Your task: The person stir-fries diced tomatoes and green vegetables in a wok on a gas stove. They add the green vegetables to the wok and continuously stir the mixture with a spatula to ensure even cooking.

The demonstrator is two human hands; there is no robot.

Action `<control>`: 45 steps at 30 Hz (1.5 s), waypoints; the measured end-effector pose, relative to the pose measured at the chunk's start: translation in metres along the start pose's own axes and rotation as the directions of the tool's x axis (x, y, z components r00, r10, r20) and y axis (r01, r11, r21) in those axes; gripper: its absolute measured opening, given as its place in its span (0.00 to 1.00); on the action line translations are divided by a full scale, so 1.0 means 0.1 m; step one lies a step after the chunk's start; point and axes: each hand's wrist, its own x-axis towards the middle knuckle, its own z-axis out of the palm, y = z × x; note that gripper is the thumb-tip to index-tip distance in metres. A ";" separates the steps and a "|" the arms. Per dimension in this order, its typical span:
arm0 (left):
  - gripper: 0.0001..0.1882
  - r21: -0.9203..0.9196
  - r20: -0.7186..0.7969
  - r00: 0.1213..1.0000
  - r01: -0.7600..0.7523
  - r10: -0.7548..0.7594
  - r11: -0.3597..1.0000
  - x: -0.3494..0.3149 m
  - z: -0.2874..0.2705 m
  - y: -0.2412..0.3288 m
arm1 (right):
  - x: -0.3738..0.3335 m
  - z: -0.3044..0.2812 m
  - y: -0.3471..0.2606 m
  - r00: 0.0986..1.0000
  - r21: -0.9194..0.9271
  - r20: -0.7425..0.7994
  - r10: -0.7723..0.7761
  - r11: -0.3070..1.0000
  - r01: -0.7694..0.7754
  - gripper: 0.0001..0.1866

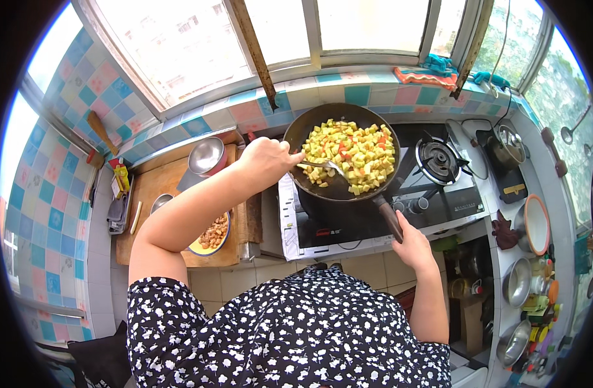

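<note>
A dark frying pan (297, 132) sits over the left side of the black gas stove (335, 226). It holds diced yellow-green vegetable cubes (367, 152) with some red pieces among them. My left hand (265, 163) is closed around the end of a metal spoon or spatula (322, 165), whose head is partly buried in the cubes. My right hand (413, 243) grips the pan's brown handle (391, 218) at the front of the stove. Any burner beneath the pan is hidden.
On the left, a wooden board (151, 194) bears a metal bowl (206, 156) and a plate of browned chunks (215, 234), partly behind my left arm. A bare burner (438, 160) lies right of the pan. A pot (505, 150) and several bowls line the right counter.
</note>
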 end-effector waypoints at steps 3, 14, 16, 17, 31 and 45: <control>0.23 0.170 -0.156 0.980 -0.098 0.125 0.981 -0.14 -0.30 -0.20 | -0.01 0.01 0.03 0.999 0.038 -0.021 0.032 0.999 -0.031 0.41; 0.21 0.525 -0.395 0.803 -0.203 0.447 0.827 0.76 -0.39 0.56 | 0.01 0.02 0.03 1.000 -0.012 -0.018 0.016 1.000 -0.017 0.42; 0.19 0.492 -0.250 0.901 -0.198 0.355 0.848 0.91 -0.47 0.66 | 0.01 0.06 0.06 0.999 0.001 -0.040 0.010 1.000 -0.010 0.42; 0.18 0.476 -0.171 0.937 -0.191 0.303 0.859 0.98 -0.51 0.71 | 0.01 0.05 0.06 0.999 0.000 -0.043 0.010 1.000 -0.010 0.42; 0.21 -0.325 0.152 0.975 0.203 -0.161 0.924 0.06 -0.10 -0.15 | -0.01 -0.02 0.00 0.998 -0.013 0.036 0.051 0.999 -0.050 0.41; 0.21 -0.310 0.270 0.959 0.172 -0.087 0.935 0.12 -0.20 -0.08 | 0.00 -0.03 0.02 0.999 0.003 0.023 0.035 0.999 -0.035 0.41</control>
